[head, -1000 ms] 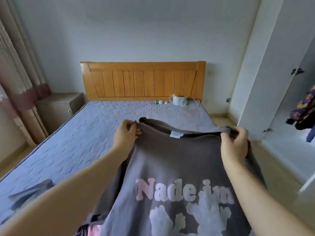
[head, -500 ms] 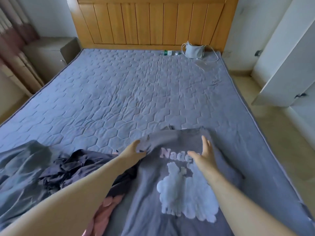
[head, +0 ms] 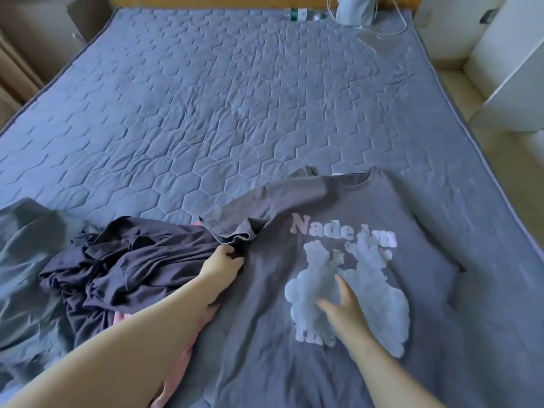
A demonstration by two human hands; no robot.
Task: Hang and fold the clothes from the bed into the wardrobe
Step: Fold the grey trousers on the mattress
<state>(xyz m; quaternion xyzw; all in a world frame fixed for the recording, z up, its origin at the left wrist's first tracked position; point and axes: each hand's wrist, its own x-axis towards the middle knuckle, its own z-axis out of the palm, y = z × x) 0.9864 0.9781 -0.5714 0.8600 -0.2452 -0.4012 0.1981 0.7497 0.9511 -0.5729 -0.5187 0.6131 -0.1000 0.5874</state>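
Observation:
A grey T-shirt [head: 426,260] with pink lettering and a pale print lies spread flat on the bed [head: 206,98], collar toward the headboard. My left hand [head: 220,265] grips the shirt's fabric just under its left sleeve, which lies folded across toward the left. My right hand [head: 343,303] rests flat on the print with straight fingers. Left of the shirt sits a crumpled dark garment [head: 123,266], with a pink garment [head: 176,369] under my left forearm and a grey-green garment [head: 26,275] at the far left.
A white wardrobe door [head: 512,75] stands open beyond the bed's right edge. Near the headboard lie a plastic bottle [head: 303,15] and a small grey bag [head: 354,8] with cords. A bedside cabinet [head: 73,22] is at the top left.
The T-shirt, held up by its shoulders a second ago, now lies flat on the bed. My left hand moved to the sleeve area; my right hand slid down onto the print.

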